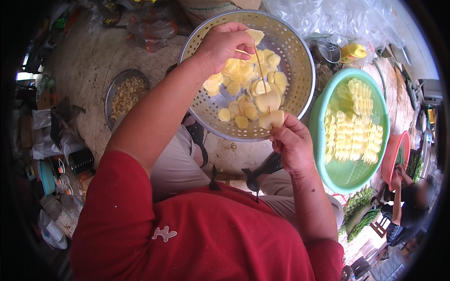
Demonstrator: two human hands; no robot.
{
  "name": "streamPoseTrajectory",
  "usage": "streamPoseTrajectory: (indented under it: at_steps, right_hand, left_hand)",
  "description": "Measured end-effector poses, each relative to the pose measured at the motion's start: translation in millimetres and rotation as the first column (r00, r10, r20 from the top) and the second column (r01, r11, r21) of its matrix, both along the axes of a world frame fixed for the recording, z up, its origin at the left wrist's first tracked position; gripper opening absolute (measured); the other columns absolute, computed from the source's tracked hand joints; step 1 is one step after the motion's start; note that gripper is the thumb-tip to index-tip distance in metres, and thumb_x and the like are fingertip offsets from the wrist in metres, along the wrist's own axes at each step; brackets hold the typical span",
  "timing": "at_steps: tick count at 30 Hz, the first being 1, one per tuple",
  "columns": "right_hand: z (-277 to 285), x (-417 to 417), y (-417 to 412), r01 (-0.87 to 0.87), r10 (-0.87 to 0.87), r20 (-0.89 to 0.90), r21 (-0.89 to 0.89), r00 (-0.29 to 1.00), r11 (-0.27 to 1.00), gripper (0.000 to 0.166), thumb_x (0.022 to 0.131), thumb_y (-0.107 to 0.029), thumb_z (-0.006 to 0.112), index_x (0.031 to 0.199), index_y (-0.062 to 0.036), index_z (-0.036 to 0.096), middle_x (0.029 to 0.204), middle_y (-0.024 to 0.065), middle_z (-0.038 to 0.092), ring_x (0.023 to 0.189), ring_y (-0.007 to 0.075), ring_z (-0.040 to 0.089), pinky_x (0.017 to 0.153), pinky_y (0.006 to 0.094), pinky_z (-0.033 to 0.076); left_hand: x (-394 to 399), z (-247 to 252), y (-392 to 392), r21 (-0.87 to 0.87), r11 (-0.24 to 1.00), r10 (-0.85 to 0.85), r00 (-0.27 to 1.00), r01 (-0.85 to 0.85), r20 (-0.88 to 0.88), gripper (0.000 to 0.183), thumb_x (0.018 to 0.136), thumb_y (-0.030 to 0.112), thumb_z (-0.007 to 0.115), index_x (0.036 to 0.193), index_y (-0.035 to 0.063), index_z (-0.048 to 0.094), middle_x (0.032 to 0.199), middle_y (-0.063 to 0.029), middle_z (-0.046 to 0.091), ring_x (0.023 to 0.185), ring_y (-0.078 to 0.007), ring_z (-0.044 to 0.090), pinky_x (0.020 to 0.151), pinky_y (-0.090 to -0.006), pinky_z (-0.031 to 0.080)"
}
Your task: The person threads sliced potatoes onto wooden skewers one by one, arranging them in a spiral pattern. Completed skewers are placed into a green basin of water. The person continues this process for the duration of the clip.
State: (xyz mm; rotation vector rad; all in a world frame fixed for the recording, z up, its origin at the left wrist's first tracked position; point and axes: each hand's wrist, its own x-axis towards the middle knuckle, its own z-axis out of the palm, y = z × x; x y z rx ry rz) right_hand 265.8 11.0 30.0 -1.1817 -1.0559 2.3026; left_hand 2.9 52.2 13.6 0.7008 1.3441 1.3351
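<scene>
My right hand (291, 140) grips the lower end of a thin wooden skewer (260, 66) that carries pale yellow potato slices (268, 101). At the skewer's upper tip, my left hand (230, 44) holds one more slice (255, 36) between thumb and fingers; whether the tip pierces it I cannot tell. Both hands are over a perforated metal colander (295, 56), where many loose slices (239, 70) lie. To the right, a green plastic basin (316, 140) holds liquid and many skewers threaded with slices (353, 135).
A metal bowl of small pale pieces (128, 93) stands on the floor at left. Clear plastic sheeting (337, 17), a metal pot (328, 52) and a yellow container (353, 52) are at upper right. At far right a person (407, 207) reaches into a red basin (390, 158).
</scene>
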Motion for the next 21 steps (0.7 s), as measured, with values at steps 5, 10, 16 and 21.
streamPoseTrajectory:
  at_steps: [5,10,16,21]
  right_hand:
    - [-0.4,0.6,0.2,0.007,-0.007,-0.003,0.005,1.0,1.0,0.012,0.087,-0.006,0.055,0.097,-0.0072,0.062,0.073,-0.0031,0.055,0.056,0.0019,0.041,0.049,0.0153,0.029]
    - [1.9,-0.8,2.7,0.01,-0.01,-0.023,0.002,1.0,1.0,0.015,0.086,-0.004,0.054,0.099,-0.0066,0.061,0.073,-0.0031,0.054,0.057,0.0019,0.041,0.049,0.0153,0.029]
    - [-5.5,1.1,-0.8,-0.017,0.016,-0.024,-0.001,1.0,1.0,0.016,0.086,-0.003,0.053,0.099,-0.0058,0.061,0.075,-0.0021,0.056,0.058,0.0026,0.043,0.05,0.0154,0.031]
    - [-0.3,-1.2,-2.3,0.009,-0.01,-0.03,-0.022,0.999,1.0,0.017,0.085,-0.002,0.052,0.099,-0.0052,0.061,0.075,-0.0012,0.057,0.059,0.0032,0.045,0.05,0.0155,0.031]
  left_hand:
    - [-9.9,-0.1,1.9,-0.102,0.994,0.07,0.966,-0.046,0.25,0.022,0.086,0.019,0.058,0.101,0.0024,0.058,0.096,-0.0122,0.063,0.082,-0.0258,0.065,0.075,-0.0363,0.055]
    - [-10.3,-6.2,2.8,-0.05,0.986,0.167,0.943,-0.159,0.289,0.022,0.085,0.016,0.06,0.103,0.0044,0.059,0.098,-0.0112,0.063,0.087,-0.0246,0.064,0.078,-0.0377,0.054]
    - [-15.6,1.3,-2.0,-0.041,0.999,0.04,0.973,-0.031,0.225,0.024,0.086,0.016,0.063,0.107,0.0041,0.06,0.097,-0.0102,0.064,0.089,-0.0238,0.065,0.08,-0.0378,0.054]
    - [-17.4,7.1,-3.3,-0.089,0.995,-0.037,0.987,0.051,0.154,0.028,0.086,0.016,0.063,0.11,0.0024,0.059,0.095,-0.0099,0.065,0.087,-0.0232,0.066,0.079,-0.0375,0.054]
